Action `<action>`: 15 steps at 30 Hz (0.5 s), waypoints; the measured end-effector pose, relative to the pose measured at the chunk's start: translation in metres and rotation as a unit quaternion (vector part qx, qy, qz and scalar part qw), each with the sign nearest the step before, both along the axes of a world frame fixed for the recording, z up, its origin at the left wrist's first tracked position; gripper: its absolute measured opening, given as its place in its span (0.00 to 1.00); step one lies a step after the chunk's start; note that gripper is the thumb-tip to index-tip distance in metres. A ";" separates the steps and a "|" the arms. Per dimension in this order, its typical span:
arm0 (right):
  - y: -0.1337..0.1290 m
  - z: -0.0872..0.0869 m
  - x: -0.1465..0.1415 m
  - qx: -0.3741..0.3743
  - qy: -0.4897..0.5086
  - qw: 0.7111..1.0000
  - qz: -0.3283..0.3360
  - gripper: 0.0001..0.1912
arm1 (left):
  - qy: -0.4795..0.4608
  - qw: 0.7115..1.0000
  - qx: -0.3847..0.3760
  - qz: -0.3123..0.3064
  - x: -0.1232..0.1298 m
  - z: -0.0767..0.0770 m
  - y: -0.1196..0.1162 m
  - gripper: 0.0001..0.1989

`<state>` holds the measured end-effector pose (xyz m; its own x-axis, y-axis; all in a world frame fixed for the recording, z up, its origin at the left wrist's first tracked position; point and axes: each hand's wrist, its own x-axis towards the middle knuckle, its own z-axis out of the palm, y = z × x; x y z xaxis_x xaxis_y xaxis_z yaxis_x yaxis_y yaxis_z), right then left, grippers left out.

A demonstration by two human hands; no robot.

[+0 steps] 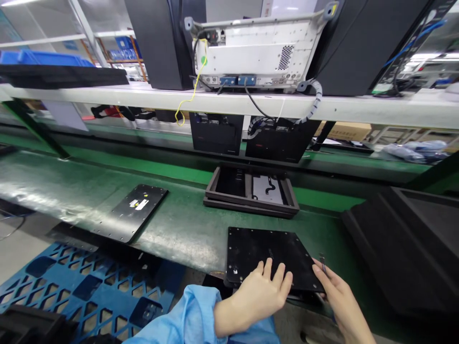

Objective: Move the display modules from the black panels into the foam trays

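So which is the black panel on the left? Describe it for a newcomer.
Find the green bench. Left of the foam tray lies a black panel. Unlike the plate under the left hand, it lies untouched, with white and yellow stickers.

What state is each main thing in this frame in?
Near black panel: roughly level, left hand on top, right hand at its edge
Left-side black panel: lying flat, stickers on top
Foam tray: open, pale part inside
White instrument: cables attached
Yellow cord: dangling

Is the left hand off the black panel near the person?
No, the left hand rests with its fingers on the black panel.
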<state>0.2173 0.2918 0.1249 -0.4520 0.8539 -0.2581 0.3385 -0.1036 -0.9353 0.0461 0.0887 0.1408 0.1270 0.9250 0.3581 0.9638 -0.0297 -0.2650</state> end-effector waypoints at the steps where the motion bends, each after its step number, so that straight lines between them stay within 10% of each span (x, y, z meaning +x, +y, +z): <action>1: -0.002 0.003 0.000 -0.012 0.001 1.000 -0.002 0.44 | -0.002 1.000 0.003 0.002 0.001 0.000 -0.001 0.24; 15: 0.000 0.012 0.035 0.202 -0.143 0.966 -0.075 0.35 | -0.173 0.984 0.016 -0.036 -0.002 0.003 -0.027 0.17</action>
